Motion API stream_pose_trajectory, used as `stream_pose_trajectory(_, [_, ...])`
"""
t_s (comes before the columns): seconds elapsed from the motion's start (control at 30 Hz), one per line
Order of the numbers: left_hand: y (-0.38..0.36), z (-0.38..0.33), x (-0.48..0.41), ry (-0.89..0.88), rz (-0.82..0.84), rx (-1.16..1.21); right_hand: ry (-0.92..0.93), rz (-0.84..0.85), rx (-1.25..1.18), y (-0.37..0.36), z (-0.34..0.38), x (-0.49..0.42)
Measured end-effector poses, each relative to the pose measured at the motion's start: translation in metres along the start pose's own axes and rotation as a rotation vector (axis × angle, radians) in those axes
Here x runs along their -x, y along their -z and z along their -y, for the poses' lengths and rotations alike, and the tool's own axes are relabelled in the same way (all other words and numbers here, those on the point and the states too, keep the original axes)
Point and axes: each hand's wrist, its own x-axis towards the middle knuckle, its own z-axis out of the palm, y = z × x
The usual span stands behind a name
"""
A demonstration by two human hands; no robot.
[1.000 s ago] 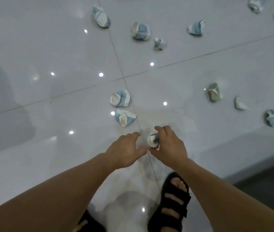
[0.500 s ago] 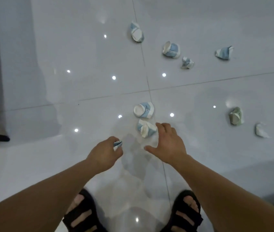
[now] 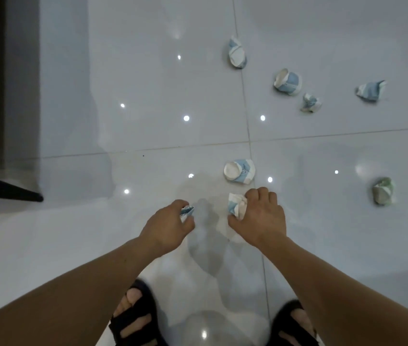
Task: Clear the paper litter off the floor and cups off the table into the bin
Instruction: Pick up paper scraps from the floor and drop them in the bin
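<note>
Where the right hand (image 3: 257, 216) reaches: fingers curl round a crumpled blue-and-white paper cup (image 3: 235, 206), down at the glossy white tiled floor (image 3: 148, 83).
Left hand (image 3: 168, 226): pinches a small blue-and-white paper scrap (image 3: 187, 211).
Remaining: seven crumpled paper pieces (image 3: 239, 171) scattered beyond; bin unseen, so early going.

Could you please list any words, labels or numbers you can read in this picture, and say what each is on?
None can be read.
The crumpled cup just beyond the right hand bears small dark marks on its blue band, too blurred to read.
</note>
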Motion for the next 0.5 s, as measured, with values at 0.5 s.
stream_pose_trajectory(0.5, [0.262, -0.14, 0.342, 0.012, -0.232, 0.088, 0.434, 0.079, 0.088, 0.412, 0.106, 0.215])
